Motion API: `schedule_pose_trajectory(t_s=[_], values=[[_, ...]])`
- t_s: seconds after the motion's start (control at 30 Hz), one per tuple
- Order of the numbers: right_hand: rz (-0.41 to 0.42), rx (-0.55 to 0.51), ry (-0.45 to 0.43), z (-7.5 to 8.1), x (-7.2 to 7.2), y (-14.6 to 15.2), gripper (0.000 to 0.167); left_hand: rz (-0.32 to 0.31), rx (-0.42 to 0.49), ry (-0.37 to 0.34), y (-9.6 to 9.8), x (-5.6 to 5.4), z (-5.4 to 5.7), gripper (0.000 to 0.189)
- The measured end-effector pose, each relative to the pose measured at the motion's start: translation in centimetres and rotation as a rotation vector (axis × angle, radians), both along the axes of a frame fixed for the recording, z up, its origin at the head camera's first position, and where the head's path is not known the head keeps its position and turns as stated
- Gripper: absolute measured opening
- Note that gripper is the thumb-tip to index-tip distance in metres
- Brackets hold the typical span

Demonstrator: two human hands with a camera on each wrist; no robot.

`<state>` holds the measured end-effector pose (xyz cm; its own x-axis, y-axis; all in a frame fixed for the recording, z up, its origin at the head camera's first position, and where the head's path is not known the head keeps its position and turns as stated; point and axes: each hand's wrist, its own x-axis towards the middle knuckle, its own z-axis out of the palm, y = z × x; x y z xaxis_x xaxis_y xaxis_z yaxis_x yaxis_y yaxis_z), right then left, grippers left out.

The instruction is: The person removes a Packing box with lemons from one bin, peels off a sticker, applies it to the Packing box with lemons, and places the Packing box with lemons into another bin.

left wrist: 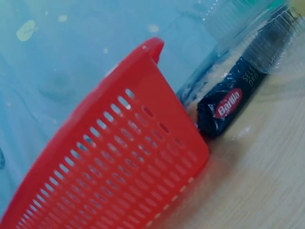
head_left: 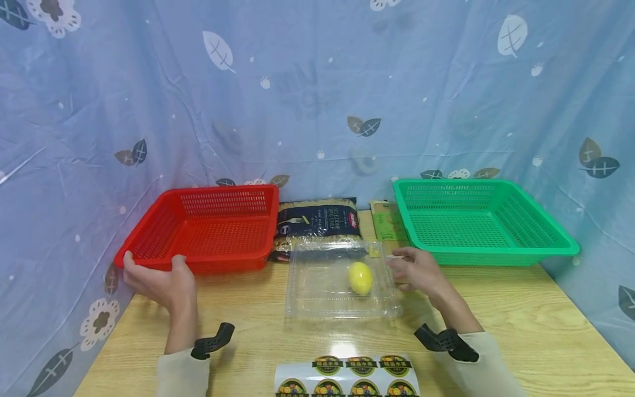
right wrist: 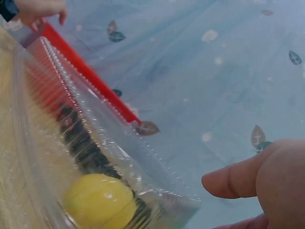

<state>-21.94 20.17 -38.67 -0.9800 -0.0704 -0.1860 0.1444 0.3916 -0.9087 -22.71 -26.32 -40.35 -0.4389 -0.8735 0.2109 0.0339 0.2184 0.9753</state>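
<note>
My left hand (head_left: 161,281) is at the near left corner of a red basket (head_left: 225,264), fingers and thumb spread against its rim. In the right wrist view, that hand (right wrist: 43,12) shows at the basket's far end. A clear plastic container (head_left: 317,306) stands mid-table with a yellow lemon (head_left: 360,278) in it. Beside the container's right edge is my right hand (head_left: 419,273), its fingertips close to the plastic. Its straight thumb (right wrist: 233,179) stands apart from the container in the right wrist view. The left wrist view shows the basket's slotted side (left wrist: 114,157) but no hand.
A dark pasta bag (head_left: 317,220) lies behind the container, partly covered by it. Next to it is a green packet (head_left: 388,223). On the right stands a green basket (head_left: 486,256). A sheet of round fruit stickers (head_left: 347,372) lies at the front edge. A blue curtain (head_left: 307,110) hangs behind.
</note>
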Motion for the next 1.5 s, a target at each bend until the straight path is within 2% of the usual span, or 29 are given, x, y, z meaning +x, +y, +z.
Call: schedule_pose_trajectory(t_s=[0.1, 0.2, 0.43, 0.63, 0.77, 0.87, 0.97, 1.13, 1.3, 1.5], values=[[0.007, 0.004, 0.039, 0.3, 0.1, 0.2, 0.060, 0.021, -0.052, -0.015, 0.2, 0.1, 0.7, 0.078], [0.012, 0.012, 0.094, 0.6, 0.2, 0.3, 0.058, 0.015, -0.090, -0.004, 0.8, 0.3, 1.6, 0.078], [-0.035, 0.068, 0.241, 1.5, 1.1, 0.3, 0.051, -0.043, -0.227, 0.145, 3.3, 1.0, 2.9, 0.076], [-0.118, 0.134, 0.413, 2.0, 2.4, -0.5, 0.037, -0.145, -0.292, 0.264, 5.8, 1.6, 3.5, 0.076], [-0.170, 0.107, 0.535, 2.2, 3.0, -1.4, 0.026, -0.263, -0.330, 0.383, 8.4, 1.9, 3.6, 0.071], [-0.175, 0.053, 0.625, 2.2, 3.5, -1.9, 0.020, -0.382, -0.409, 0.457, 10.2, 2.3, 3.2, 0.068], [-0.139, -0.011, 0.690, 2.1, 4.0, -2.2, 0.015, -0.483, -0.517, 0.500, 11.4, 2.7, 2.6, 0.067], [-0.062, -0.087, 0.736, 1.6, 4.5, -2.3, 0.014, -0.574, -0.639, 0.497, 11.7, 3.6, 1.6, 0.067], [-0.001, -0.167, 0.785, 0.6, 5.3, -2.4, 0.018, -0.650, -0.676, 0.511, 11.8, 5.0, 0.3, 0.066], [0.132, -0.257, 0.875, -1.1, 6.5, -3.6, 0.025, -0.737, -0.662, 0.653, 12.7, 6.5, -1.5, 0.063]])
